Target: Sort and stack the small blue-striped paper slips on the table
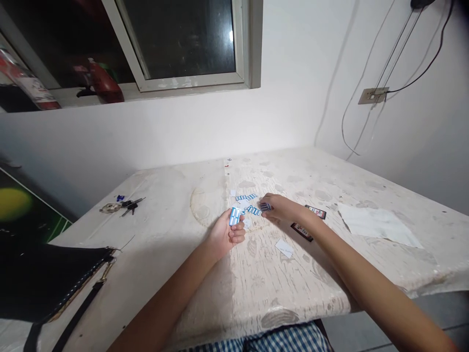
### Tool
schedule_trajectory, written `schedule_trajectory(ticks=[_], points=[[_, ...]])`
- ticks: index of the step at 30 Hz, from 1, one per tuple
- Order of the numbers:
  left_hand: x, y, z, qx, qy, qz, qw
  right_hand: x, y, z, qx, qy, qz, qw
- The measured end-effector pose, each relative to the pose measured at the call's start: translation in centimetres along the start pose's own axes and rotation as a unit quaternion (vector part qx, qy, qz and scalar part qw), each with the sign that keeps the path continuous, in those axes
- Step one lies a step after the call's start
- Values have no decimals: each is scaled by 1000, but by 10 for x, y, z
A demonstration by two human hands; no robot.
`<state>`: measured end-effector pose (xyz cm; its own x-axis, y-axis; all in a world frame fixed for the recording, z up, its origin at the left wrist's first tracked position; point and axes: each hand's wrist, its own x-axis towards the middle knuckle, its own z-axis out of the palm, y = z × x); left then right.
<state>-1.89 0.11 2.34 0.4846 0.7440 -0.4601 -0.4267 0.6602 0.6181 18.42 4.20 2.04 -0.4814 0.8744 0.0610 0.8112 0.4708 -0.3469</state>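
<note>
My left hand [225, 234] is closed around a small stack of blue-and-white cards [235, 216], their printed face turned up toward me. To the right, the fingers of my right hand [280, 208] pinch a small card with dark blue stripes [265, 207], just above the table. Between the hands lie blue-bordered cards in an upper row [246, 197] and a lower row [253, 210]. A white paper piece [246, 224] rests close to my left fingers. The print on the cards is too small to read.
A white slip [285, 248], two black-edged cards [315, 211] and a white cloth or paper sheet [379, 225] lie toward the right of the patterned tablecloth [256, 288]. On the left are keys [131, 204] and a black bag [54, 278]. A wall [183, 132] borders the back.
</note>
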Motion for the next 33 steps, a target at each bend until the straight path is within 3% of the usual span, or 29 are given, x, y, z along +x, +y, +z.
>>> schedule_trajectory(ticks=[11,19,23,27,33], points=[[-3,1,0,0,-6,15,1000,4,6,8,-97,44,12,994],[-2,0,-1,3,-10,17,1000,3,10,6,-92,87,25,992],[-2,1,0,8,-11,18,1000,5,9,3,131,124,12,983],[-2,1,0,10,-12,18,1000,4,-5,0,385,121,-51,913],[0,1,-2,15,-9,26,1000,-7,-23,-6,540,37,-47,839]])
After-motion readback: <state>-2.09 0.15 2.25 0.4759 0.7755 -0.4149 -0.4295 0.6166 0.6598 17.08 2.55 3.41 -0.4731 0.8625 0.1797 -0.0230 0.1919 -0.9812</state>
